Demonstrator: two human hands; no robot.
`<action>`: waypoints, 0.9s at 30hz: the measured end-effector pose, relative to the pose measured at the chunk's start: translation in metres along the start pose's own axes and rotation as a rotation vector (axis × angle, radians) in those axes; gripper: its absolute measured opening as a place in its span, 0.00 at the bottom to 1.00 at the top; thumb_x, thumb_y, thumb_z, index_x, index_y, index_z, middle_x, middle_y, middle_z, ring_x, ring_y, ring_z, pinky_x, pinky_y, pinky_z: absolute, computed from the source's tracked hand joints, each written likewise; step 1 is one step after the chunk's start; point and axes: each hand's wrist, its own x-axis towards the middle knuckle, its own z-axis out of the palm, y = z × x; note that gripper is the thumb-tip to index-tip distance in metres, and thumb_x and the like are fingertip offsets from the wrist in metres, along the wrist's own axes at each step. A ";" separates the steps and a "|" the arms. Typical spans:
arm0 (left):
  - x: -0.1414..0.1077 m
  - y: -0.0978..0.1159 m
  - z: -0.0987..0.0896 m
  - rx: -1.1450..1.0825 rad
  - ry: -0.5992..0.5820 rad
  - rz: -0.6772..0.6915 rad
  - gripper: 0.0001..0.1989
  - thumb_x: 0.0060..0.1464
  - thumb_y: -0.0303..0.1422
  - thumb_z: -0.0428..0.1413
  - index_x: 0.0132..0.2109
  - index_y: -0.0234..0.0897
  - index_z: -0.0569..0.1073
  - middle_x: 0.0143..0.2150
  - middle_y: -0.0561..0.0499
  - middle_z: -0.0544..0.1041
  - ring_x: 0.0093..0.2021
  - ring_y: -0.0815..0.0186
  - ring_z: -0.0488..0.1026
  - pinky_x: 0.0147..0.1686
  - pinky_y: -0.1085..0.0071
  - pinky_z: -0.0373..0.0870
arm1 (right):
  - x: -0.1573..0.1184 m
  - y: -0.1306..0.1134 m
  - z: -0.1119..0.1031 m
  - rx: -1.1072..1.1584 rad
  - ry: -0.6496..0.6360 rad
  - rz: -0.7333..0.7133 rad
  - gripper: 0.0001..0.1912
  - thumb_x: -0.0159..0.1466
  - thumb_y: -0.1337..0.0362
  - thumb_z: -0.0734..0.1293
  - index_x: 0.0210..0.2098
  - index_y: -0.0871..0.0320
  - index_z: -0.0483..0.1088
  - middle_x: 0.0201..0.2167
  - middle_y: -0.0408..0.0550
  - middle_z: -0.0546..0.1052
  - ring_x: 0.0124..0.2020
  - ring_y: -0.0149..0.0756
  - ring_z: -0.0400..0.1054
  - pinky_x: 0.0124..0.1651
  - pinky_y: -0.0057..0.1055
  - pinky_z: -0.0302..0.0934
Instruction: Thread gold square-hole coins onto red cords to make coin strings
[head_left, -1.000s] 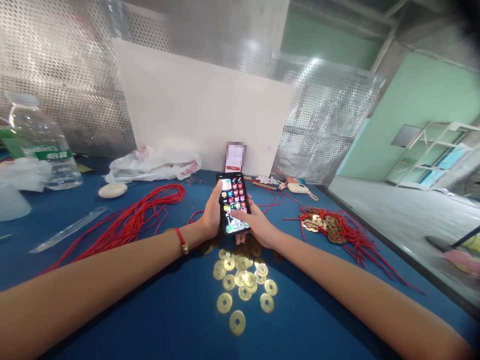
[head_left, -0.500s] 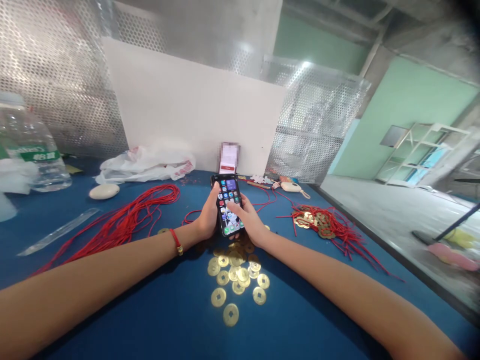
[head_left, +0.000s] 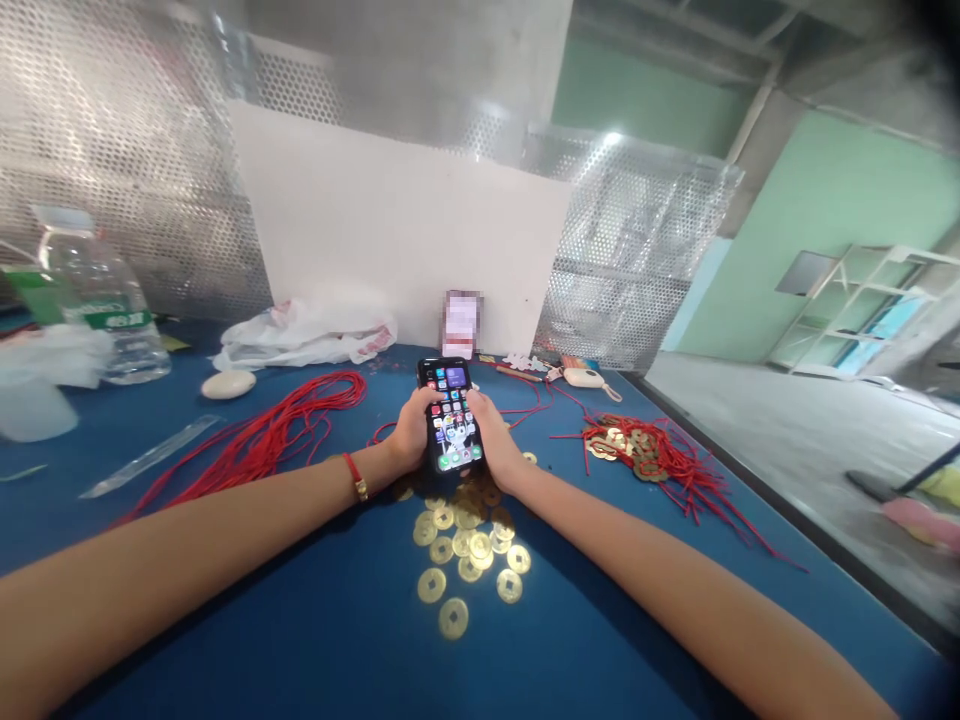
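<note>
A smartphone [head_left: 453, 425] with a lit screen of app icons is held upright between both hands over the table. My left hand [head_left: 413, 428] grips its left side, thumb lying on the screen's edge. Around the right side closes my right hand [head_left: 495, 440], its thumb at the right edge of the screen. The fingers behind the phone are mostly hidden. Just below, several gold coins with square holes [head_left: 480, 546] lie in a loose pile on the blue table [head_left: 315, 640]. A red cord bracelet [head_left: 355, 476] circles my left wrist.
Red cords [head_left: 277, 430] lie at left, near a white oval object [head_left: 229, 384], a plastic bag [head_left: 307, 335] and a water bottle [head_left: 112, 310]. At right sits a bundle of coins tied with red cord [head_left: 645, 446]. A second phone [head_left: 460, 322] leans against the white board [head_left: 405, 220].
My right thumb has moved from the middle of the screen to its right edge. My left thumb sits a little lower on the phone. The view has shifted slightly.
</note>
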 end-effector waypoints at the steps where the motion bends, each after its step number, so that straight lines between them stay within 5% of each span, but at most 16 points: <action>1: -0.001 0.001 0.000 0.001 -0.022 -0.014 0.10 0.46 0.34 0.53 0.35 0.32 0.72 0.20 0.51 0.73 0.19 0.63 0.71 0.22 0.68 0.69 | 0.000 -0.001 0.001 -0.005 0.005 0.002 0.26 0.57 0.43 0.63 0.46 0.54 0.60 0.28 0.40 0.68 0.24 0.30 0.64 0.22 0.28 0.60; 5: -0.001 0.005 0.001 -0.020 -0.135 -0.081 0.21 0.54 0.46 0.51 0.41 0.32 0.74 0.26 0.45 0.77 0.25 0.57 0.75 0.26 0.62 0.73 | 0.000 -0.003 0.003 -0.014 0.003 0.019 0.25 0.58 0.44 0.62 0.46 0.55 0.60 0.32 0.42 0.69 0.25 0.30 0.65 0.22 0.27 0.61; 9: 0.003 0.007 -0.001 -0.031 -0.121 -0.106 0.29 0.55 0.54 0.47 0.47 0.33 0.74 0.29 0.43 0.79 0.27 0.54 0.77 0.27 0.59 0.74 | 0.003 -0.003 0.002 -0.074 0.005 0.035 0.24 0.59 0.45 0.62 0.47 0.54 0.58 0.34 0.44 0.69 0.26 0.30 0.66 0.21 0.27 0.61; 15: 0.001 0.011 0.002 0.025 -0.035 -0.094 0.31 0.57 0.54 0.44 0.49 0.31 0.73 0.32 0.40 0.79 0.28 0.52 0.77 0.28 0.58 0.74 | 0.005 0.004 0.001 -0.156 0.028 -0.097 0.24 0.59 0.46 0.64 0.46 0.56 0.59 0.37 0.46 0.70 0.31 0.30 0.67 0.28 0.27 0.62; 22: 0.009 0.011 0.000 -0.024 -0.102 -0.104 0.31 0.55 0.55 0.45 0.47 0.31 0.74 0.35 0.40 0.79 0.30 0.53 0.78 0.31 0.58 0.74 | 0.002 0.001 0.001 -0.290 0.080 -0.136 0.19 0.62 0.48 0.60 0.41 0.57 0.61 0.34 0.44 0.72 0.33 0.31 0.67 0.35 0.28 0.61; 27: -0.006 0.032 0.006 0.026 -0.091 -0.117 0.32 0.56 0.55 0.43 0.45 0.30 0.74 0.32 0.40 0.79 0.27 0.54 0.77 0.27 0.60 0.74 | -0.008 -0.007 -0.003 -0.449 0.137 -0.286 0.17 0.66 0.49 0.55 0.39 0.55 0.63 0.32 0.41 0.72 0.31 0.30 0.67 0.36 0.27 0.60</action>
